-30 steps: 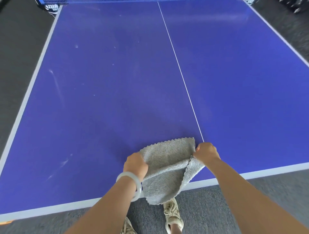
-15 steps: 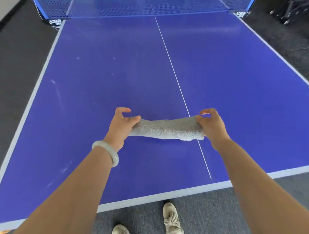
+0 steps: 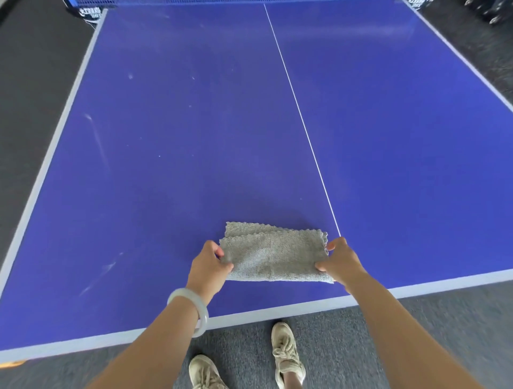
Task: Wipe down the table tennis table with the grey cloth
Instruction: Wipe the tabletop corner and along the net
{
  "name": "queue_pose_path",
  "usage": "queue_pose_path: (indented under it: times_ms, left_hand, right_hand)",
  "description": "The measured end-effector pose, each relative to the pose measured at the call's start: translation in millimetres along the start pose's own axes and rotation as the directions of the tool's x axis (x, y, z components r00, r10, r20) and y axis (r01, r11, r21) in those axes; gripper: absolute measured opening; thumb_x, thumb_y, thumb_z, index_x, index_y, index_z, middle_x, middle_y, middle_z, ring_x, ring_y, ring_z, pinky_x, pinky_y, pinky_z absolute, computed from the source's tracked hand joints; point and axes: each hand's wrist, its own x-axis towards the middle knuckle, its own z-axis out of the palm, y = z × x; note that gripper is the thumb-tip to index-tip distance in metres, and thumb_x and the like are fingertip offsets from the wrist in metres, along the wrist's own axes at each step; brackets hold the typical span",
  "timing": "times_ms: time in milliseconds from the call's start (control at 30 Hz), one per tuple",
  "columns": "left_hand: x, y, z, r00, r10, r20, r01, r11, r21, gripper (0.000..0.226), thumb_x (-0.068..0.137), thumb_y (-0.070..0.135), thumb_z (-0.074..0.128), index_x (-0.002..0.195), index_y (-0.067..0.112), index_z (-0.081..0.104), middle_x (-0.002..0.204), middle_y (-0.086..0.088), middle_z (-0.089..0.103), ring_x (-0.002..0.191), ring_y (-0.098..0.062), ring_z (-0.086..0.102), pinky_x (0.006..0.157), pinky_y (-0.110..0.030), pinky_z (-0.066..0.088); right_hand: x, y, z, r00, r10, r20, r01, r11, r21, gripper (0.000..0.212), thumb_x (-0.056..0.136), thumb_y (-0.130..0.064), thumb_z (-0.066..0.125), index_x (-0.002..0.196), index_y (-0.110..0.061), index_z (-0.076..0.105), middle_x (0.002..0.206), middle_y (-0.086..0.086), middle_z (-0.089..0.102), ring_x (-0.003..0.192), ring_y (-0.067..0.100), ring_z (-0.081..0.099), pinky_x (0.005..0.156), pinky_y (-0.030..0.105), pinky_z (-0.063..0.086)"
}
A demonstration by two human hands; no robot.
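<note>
The grey cloth [image 3: 273,254] lies folded in a flat rectangle on the blue table tennis table [image 3: 194,138], close to its near edge and just left of the white centre line. My left hand [image 3: 210,265] pinches the cloth's left end. My right hand [image 3: 340,259] pinches its right end. Pale smudges and streaks mark the table's left half.
The net [image 3: 194,2] runs along the far end at the top of the view. Dark grey carpet [image 3: 347,341] surrounds the table, and my two shoes stand on it just below the near edge. A dark object sits on the floor at the top right.
Both hands have drawn back toward the near edge with the cloth. It was stretched in a narrow roll in the air; now it lies folded flat on the table.
</note>
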Motion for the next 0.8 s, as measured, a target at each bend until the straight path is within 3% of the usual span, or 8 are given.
queue_pose_path:
  times_ms: [167, 267, 400, 500, 600, 667, 733, 800]
  left_hand:
    - [3, 5, -3, 0.978, 0.208, 0.018, -0.208, 0.978, 0.009, 0.024, 0.091, 0.014, 0.062, 0.109, 0.025, 0.050, 0.084, 0.004, 0.062, 0.066, -0.009, 0.053, 0.046, -0.012, 0.037]
    - [12, 12, -9, 0.954, 0.279, 0.109, -0.287, 0.956, 0.068, 0.029, 0.091, 0.010, 0.060, 0.108, 0.033, 0.057, 0.088, 0.013, 0.055, 0.067, -0.005, 0.052, 0.049, -0.008, 0.038]
    - [22, 12, -11, 0.938, 0.291, 0.187, -0.316, 0.940, 0.127, 0.039, 0.090, 0.001, 0.053, 0.102, 0.034, 0.070, 0.063, 0.012, 0.045, 0.045, -0.005, 0.040, 0.041, -0.013, 0.032]
    - [18, 9, -10, 0.915, 0.368, 0.166, -0.388, 0.915, 0.113, 0.037, 0.093, 0.000, 0.053, 0.114, 0.027, 0.068, 0.092, 0.016, 0.056, 0.057, 0.000, 0.047, 0.055, -0.009, 0.038]
    - [14, 8, -9, 0.879, 0.464, 0.113, -0.475, 0.873, 0.108, 0.039, 0.097, 0.005, 0.055, 0.129, 0.027, 0.062, 0.115, 0.025, 0.054, 0.071, 0.000, 0.052, 0.070, -0.003, 0.037]
    - [17, 8, -7, 0.877, 0.468, 0.112, -0.481, 0.861, 0.166, 0.047, 0.099, 0.012, 0.055, 0.141, 0.032, 0.050, 0.129, 0.026, 0.046, 0.087, 0.002, 0.055, 0.081, -0.004, 0.035]
    - [19, 9, -4, 0.894, 0.428, 0.134, -0.448, 0.858, 0.253, 0.056, 0.100, 0.023, 0.056, 0.149, 0.040, 0.035, 0.136, 0.022, 0.036, 0.096, -0.004, 0.056, 0.086, -0.018, 0.041]
    - [19, 10, -2, 0.910, 0.387, 0.150, -0.415, 0.847, 0.332, 0.062, 0.100, 0.028, 0.057, 0.152, 0.042, 0.027, 0.137, 0.016, 0.032, 0.091, -0.011, 0.058, 0.083, -0.029, 0.049]
  right_hand:
    - [-2, -12, 7, 0.998, 0.056, 0.038, -0.048, 0.983, -0.178, 0.051, 0.085, 0.003, 0.058, 0.127, -0.007, 0.030, 0.091, 0.003, 0.049, 0.080, 0.022, 0.057, 0.059, 0.030, 0.043]
    - [5, -11, 7, 0.998, 0.055, -0.012, -0.055, 0.998, -0.018, 0.040, 0.084, -0.008, 0.067, 0.111, -0.008, 0.038, 0.078, 0.002, 0.046, 0.065, 0.016, 0.048, 0.052, 0.028, 0.039]
    - [15, -9, 9, 0.975, -0.012, -0.223, 0.063, 0.972, 0.225, 0.021, 0.086, -0.014, 0.067, 0.090, -0.015, 0.047, 0.073, 0.001, 0.048, 0.064, 0.021, 0.046, 0.049, 0.027, 0.031]
    - [16, -3, 14, 0.955, -0.102, -0.278, 0.187, 0.935, 0.300, 0.019, 0.089, -0.002, 0.058, 0.091, -0.021, 0.057, 0.085, -0.001, 0.059, 0.068, 0.015, 0.052, 0.051, 0.025, 0.037]
    - [13, 7, 13, 0.908, -0.184, -0.377, 0.309, 0.900, 0.307, 0.041, 0.092, 0.005, 0.046, 0.086, -0.029, 0.068, 0.100, -0.003, 0.060, 0.073, 0.006, 0.054, 0.054, 0.016, 0.040]
    - [11, 10, 12, 0.886, -0.218, -0.409, 0.336, 0.910, 0.244, 0.040, 0.097, 0.003, 0.044, 0.102, -0.025, 0.071, 0.112, 0.001, 0.055, 0.076, 0.006, 0.055, 0.058, 0.012, 0.040]
    - [7, 10, 16, 0.896, -0.209, -0.392, 0.268, 0.958, 0.103, 0.039, 0.097, 0.002, 0.043, 0.122, -0.016, 0.066, 0.121, 0.007, 0.048, 0.088, 0.017, 0.056, 0.071, 0.023, 0.047]
    - [-2, 5, 23, 0.818, -0.327, -0.473, 0.260, 0.944, -0.203, 0.044, 0.090, 0.005, 0.051, 0.129, -0.012, 0.062, 0.131, 0.012, 0.046, 0.112, 0.030, 0.050, 0.094, 0.038, 0.046]
